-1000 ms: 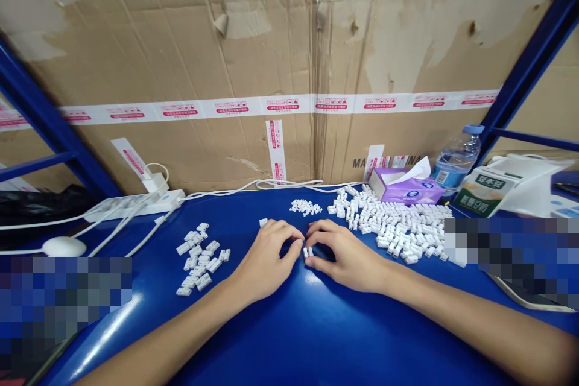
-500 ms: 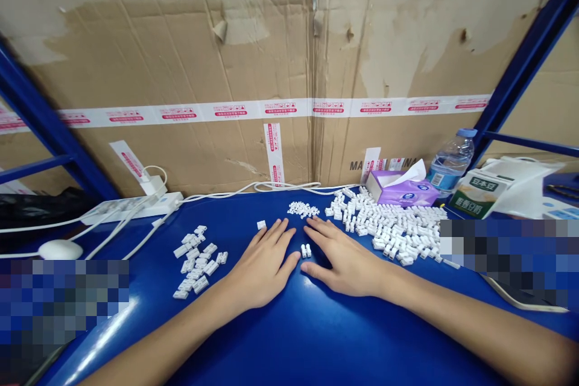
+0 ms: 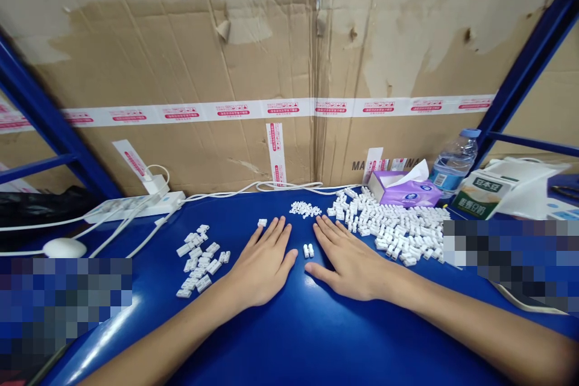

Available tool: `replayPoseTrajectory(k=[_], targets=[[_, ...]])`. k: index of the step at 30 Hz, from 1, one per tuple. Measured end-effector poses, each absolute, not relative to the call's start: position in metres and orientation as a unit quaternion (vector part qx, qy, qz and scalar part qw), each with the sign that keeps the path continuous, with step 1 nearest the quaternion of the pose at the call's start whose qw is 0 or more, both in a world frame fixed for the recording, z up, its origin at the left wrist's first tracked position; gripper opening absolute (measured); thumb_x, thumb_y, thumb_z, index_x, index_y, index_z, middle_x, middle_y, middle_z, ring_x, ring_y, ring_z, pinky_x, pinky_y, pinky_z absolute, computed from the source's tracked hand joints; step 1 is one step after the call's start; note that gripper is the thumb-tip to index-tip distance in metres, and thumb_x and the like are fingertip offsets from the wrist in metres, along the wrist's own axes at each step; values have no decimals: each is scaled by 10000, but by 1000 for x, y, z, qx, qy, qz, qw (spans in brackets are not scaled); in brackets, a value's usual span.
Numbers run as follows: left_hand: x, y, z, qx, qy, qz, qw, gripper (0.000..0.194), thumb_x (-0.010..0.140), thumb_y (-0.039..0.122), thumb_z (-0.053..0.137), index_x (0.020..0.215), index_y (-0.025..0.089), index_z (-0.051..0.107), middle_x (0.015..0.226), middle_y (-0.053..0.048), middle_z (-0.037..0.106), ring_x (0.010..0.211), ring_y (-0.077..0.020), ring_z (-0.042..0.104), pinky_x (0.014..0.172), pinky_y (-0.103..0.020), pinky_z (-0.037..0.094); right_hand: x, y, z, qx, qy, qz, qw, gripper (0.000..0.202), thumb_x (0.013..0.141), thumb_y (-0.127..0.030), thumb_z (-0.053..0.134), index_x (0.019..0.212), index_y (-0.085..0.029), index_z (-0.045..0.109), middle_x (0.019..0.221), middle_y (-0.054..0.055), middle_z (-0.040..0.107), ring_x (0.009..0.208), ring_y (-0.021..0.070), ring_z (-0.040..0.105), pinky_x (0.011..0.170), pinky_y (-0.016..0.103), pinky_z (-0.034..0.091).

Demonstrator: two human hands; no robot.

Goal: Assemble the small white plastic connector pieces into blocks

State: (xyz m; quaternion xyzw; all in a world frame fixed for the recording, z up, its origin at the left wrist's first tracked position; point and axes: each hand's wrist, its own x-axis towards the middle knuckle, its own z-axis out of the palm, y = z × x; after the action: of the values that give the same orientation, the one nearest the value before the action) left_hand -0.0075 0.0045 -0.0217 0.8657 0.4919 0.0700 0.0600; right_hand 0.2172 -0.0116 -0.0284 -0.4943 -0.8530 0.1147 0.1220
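Note:
My left hand [image 3: 265, 262] lies flat on the blue tabletop [image 3: 298, 344], palm down, fingers stretched out. My right hand [image 3: 350, 259] rests the same way, its thumb pointing toward the left one. In the gap between them stands a small white two-part connector [image 3: 308, 251], touched by neither hand. One white block [image 3: 262, 223] sits just beyond my left fingertips. Past both hands is a little heap of tiny white pieces [image 3: 305, 209]. White connectors form a loose group [image 3: 199, 259] left of my left hand, and a large pile [image 3: 398, 223] spreads beyond my right hand.
A purple tissue pack [image 3: 404, 188], a water bottle [image 3: 455, 163] and a green-and-white box [image 3: 484, 193] stand at the back right. A power strip [image 3: 136, 208] with white cables lies back left. Cardboard [image 3: 217, 72] and blue frame posts [image 3: 529, 60] bound the table.
My right hand has shifted slightly right, widening the gap between the hands. My left hand stays flat in nearly the same place. The view has moved a little.

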Motion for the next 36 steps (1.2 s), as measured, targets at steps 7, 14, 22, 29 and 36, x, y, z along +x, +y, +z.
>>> replayPoseTrajectory(k=[7, 14, 22, 29, 36], targets=[[-7, 3, -21, 865, 495, 59, 53, 640, 1044, 444, 296, 1572, 91, 372, 1662, -162, 225, 1555, -311, 197, 1256, -536, 175, 216, -12, -26, -498, -851, 119, 115, 990, 939, -747, 423, 1594, -21, 267, 1658, 235, 148, 1549, 375, 115, 1277, 535, 126], [-6, 4, -20, 866, 495, 53, 48, 644, 1047, 452, 295, 1578, 93, 360, 1664, -165, 219, 1556, -306, 195, 1258, -523, 176, 216, -12, -25, -496, -854, 111, 106, 978, 958, -734, 387, 1588, 4, 265, 1654, 251, 143, 1549, 385, 116, 1269, 556, 141], [-6, 3, -18, 866, 497, 28, 42, 655, 1054, 460, 282, 1592, 89, 329, 1674, -151, 184, 1563, -297, 161, 1264, -525, 170, 212, -14, -19, -421, -880, 92, 198, 598, 963, -414, 590, 1474, -120, 492, 1537, 188, 481, 1474, 347, 359, 1188, 560, 321], [-8, 5, -21, 872, 485, 49, 37, 654, 1049, 464, 298, 1573, 79, 368, 1659, -166, 246, 1553, -319, 201, 1255, -537, 195, 218, -6, -14, -347, -903, 64, 245, 84, 945, -180, 604, 992, -206, 669, 1022, 52, 674, 997, 218, 607, 895, 393, 444], [-8, 5, -18, 871, 486, 50, 44, 651, 1046, 454, 302, 1572, 77, 369, 1653, -177, 254, 1547, -327, 216, 1246, -547, 212, 240, 20, -6, -411, -891, -24, 190, 91, 854, -104, 627, 838, -193, 627, 906, 33, 688, 931, 227, 602, 875, 381, 376]])
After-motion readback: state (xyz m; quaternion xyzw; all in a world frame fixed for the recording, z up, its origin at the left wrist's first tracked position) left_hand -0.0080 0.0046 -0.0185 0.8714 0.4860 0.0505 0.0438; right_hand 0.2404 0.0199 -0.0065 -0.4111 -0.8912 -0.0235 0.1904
